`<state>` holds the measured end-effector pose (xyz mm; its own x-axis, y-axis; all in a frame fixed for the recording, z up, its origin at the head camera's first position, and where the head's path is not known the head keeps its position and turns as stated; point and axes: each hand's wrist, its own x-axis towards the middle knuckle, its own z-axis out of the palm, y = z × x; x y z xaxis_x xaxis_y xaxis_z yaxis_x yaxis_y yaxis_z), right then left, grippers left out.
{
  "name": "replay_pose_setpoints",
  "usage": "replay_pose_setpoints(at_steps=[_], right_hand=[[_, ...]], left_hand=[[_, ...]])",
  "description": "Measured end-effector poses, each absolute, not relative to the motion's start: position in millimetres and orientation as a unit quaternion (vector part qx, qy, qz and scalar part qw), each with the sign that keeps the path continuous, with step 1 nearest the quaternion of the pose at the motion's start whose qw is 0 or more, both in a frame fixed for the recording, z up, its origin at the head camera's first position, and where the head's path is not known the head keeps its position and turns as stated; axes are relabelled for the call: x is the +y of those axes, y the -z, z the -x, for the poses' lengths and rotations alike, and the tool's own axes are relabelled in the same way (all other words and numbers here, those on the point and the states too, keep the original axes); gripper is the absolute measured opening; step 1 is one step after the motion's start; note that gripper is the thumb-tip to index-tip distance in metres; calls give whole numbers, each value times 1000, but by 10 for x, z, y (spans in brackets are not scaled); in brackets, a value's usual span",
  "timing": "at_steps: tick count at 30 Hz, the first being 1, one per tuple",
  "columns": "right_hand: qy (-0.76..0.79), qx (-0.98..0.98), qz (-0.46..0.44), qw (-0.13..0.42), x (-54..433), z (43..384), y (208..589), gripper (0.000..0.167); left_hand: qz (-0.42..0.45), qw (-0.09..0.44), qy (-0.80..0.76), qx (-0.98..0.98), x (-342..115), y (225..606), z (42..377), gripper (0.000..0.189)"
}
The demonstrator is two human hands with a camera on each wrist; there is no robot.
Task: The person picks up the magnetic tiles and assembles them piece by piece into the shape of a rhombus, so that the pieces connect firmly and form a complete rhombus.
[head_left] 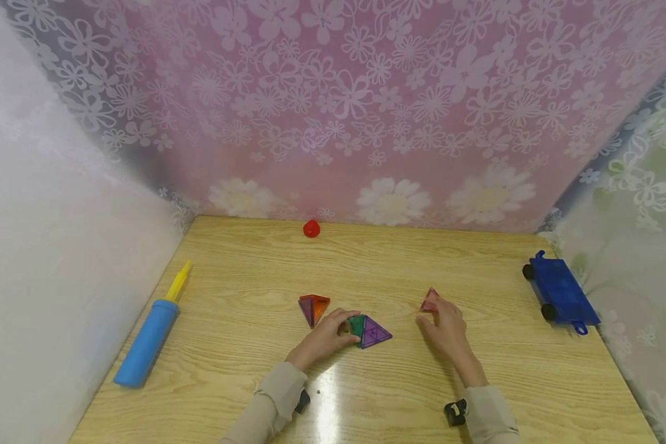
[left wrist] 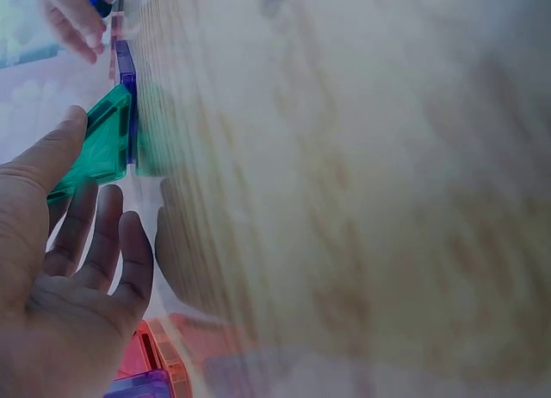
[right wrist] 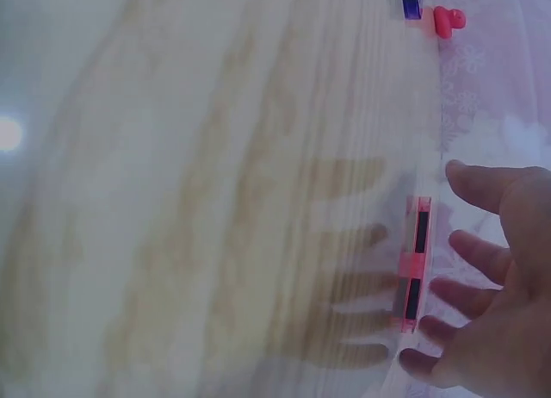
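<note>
My left hand (head_left: 326, 336) pinches a translucent green triangular magnetic tile (left wrist: 105, 148) between thumb and fingers, tilted up from the table. Its edge meets a purple triangular tile (head_left: 375, 333), which lies flat just to the right. Farther right, my right hand (head_left: 449, 327) hovers low over a pink triangular tile (head_left: 430, 300). In the right wrist view that hand's fingers are spread, with the pink tile flat on the table beyond the fingertips. Left of my left hand stands a small pyramid of orange and purple tiles (head_left: 320, 305).
A small red knob-like piece (head_left: 311, 229) sits at the table's back edge. On the left lies a blue hand pump (head_left: 147, 345) with a yellow nozzle. A blue wheeled toy base (head_left: 563, 290) stands at the right edge. Patterned cloth walls (head_left: 333, 123) enclose the wooden table (head_left: 244, 265).
</note>
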<state>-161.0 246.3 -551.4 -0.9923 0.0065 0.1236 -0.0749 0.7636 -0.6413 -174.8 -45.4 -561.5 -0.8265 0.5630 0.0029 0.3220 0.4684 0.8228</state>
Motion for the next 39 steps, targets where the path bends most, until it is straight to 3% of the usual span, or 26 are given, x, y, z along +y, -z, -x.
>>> replay_pose_setpoints(at_steps=[10,39], right_hand=[[-344,-939,7,-4,2500,1586,5515,53],[-357,-934,-19,7,2255,1518,5503,47]], left_hand=[[-258,136,-441,849,-445,5606,1749,55],[-268,128,-433,851,-433,5599,1757,57]])
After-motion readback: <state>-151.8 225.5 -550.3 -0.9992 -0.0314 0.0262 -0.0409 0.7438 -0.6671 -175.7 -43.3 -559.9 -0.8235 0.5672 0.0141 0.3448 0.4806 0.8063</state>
